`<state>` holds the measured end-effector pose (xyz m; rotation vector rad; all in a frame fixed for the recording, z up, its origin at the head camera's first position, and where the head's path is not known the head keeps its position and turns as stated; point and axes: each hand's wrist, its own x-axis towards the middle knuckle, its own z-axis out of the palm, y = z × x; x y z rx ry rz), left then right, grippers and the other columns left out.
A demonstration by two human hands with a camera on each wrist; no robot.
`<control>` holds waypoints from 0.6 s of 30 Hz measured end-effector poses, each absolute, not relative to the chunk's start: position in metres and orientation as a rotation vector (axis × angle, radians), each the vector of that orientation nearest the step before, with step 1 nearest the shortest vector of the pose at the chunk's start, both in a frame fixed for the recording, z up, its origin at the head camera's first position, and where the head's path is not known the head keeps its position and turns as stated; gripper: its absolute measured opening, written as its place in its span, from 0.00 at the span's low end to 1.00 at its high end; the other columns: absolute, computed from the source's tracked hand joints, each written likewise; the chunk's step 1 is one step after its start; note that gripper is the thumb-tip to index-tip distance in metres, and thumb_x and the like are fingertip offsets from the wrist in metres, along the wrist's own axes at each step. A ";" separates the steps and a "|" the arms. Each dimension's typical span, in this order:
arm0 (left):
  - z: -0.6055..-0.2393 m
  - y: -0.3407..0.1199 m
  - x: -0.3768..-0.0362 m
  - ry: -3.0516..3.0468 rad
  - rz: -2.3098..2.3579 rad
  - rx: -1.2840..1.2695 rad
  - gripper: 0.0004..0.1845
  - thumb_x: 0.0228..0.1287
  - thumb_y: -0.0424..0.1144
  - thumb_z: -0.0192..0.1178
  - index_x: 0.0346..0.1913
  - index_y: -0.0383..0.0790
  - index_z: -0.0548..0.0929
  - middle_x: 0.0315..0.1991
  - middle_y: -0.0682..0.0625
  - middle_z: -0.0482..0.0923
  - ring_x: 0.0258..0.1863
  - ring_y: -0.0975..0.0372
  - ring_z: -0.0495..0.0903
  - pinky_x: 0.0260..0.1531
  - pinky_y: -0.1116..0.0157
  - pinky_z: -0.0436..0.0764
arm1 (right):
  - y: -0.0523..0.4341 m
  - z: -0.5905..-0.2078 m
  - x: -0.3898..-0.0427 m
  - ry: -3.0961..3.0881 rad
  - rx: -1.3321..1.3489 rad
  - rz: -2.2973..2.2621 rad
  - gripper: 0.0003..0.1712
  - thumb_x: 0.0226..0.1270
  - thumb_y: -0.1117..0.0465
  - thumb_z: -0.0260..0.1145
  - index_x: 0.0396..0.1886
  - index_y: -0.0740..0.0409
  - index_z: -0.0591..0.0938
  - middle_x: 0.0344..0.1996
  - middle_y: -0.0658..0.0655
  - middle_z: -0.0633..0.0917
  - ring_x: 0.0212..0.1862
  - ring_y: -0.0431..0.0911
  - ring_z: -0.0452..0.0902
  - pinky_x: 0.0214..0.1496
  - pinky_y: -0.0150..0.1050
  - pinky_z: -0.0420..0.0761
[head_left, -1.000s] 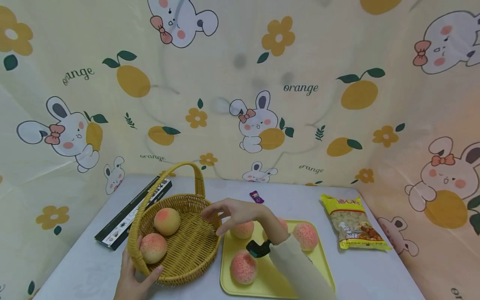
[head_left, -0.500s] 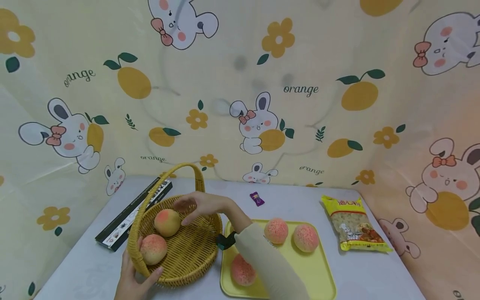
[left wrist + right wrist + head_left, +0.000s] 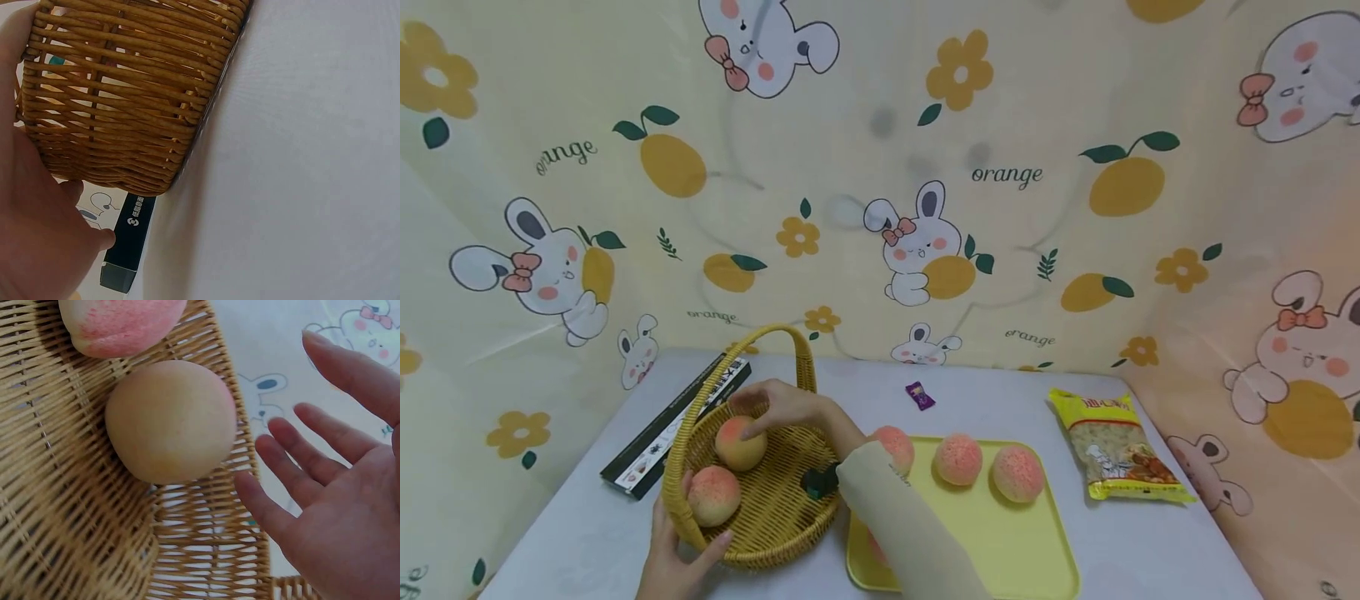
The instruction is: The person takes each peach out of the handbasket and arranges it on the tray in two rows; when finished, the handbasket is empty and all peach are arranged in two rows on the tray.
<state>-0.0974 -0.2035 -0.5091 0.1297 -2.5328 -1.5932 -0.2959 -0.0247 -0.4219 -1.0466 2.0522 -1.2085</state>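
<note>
A round wicker basket (image 3: 790, 546) with a tall arched handle stands at the left of the table. Two peaches lie inside it: a near pink-blushed peach (image 3: 714, 497) and a far yellower peach (image 3: 743, 457). My left hand (image 3: 676, 565) grips the basket's near-left side, as the left wrist view also shows against the woven wall (image 3: 125, 94). Over the far peach hovers my right hand (image 3: 781, 405). In the right wrist view that hand (image 3: 337, 500) has its fingers spread beside the yellowish peach (image 3: 172, 422), apart from it.
Right of the basket, a yellow tray (image 3: 1030, 567) bears several pink peaches (image 3: 958, 459), one mostly hidden by my right sleeve (image 3: 898, 517). A long black-and-white box (image 3: 655, 450) lies behind the basket's left. Further off are a purple-wrapped sweet (image 3: 920, 396) and a yellow food bag (image 3: 1116, 450).
My right hand has moved left, from above the basket's right rim to the far peach. The left hand has kept its grip, and the basket and peaches look unmoved.
</note>
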 end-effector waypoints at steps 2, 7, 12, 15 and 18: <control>-0.510 -0.203 -0.097 -2.521 -1.595 0.119 0.56 0.58 0.43 0.74 0.81 0.52 0.45 0.77 0.37 0.36 0.73 0.34 0.45 0.61 0.27 0.53 | -0.028 -0.425 -0.296 2.045 -1.002 -1.238 0.38 0.63 0.61 0.73 0.72 0.62 0.70 0.67 0.57 0.74 0.67 0.43 0.70 0.66 0.32 0.69; -0.510 -0.203 -0.098 -2.502 -1.594 0.089 0.55 0.59 0.41 0.73 0.81 0.53 0.46 0.77 0.37 0.38 0.72 0.35 0.47 0.60 0.28 0.55 | -0.034 -0.432 -0.299 2.091 -0.981 -1.236 0.39 0.63 0.59 0.73 0.72 0.61 0.70 0.67 0.55 0.75 0.67 0.43 0.70 0.65 0.32 0.70; -0.511 -0.203 -0.100 -2.500 -1.564 0.070 0.55 0.59 0.41 0.73 0.81 0.52 0.47 0.76 0.37 0.39 0.71 0.35 0.47 0.59 0.27 0.56 | -0.038 -0.438 -0.300 2.125 -0.986 -1.224 0.37 0.64 0.59 0.73 0.71 0.60 0.71 0.66 0.56 0.76 0.66 0.44 0.70 0.64 0.31 0.71; -0.512 -0.204 -0.100 -2.478 -1.572 0.060 0.55 0.58 0.39 0.73 0.81 0.50 0.48 0.76 0.35 0.40 0.71 0.34 0.47 0.60 0.27 0.55 | -0.041 -0.443 -0.300 2.120 -0.998 -1.221 0.35 0.65 0.60 0.72 0.70 0.61 0.72 0.66 0.57 0.76 0.66 0.44 0.71 0.63 0.30 0.72; -0.513 -0.204 -0.099 -2.472 -1.579 0.081 0.55 0.57 0.39 0.74 0.81 0.50 0.47 0.76 0.36 0.40 0.72 0.36 0.47 0.61 0.27 0.54 | -0.044 -0.448 -0.299 2.119 -1.010 -1.226 0.33 0.64 0.63 0.72 0.69 0.61 0.74 0.65 0.58 0.77 0.65 0.45 0.72 0.61 0.30 0.73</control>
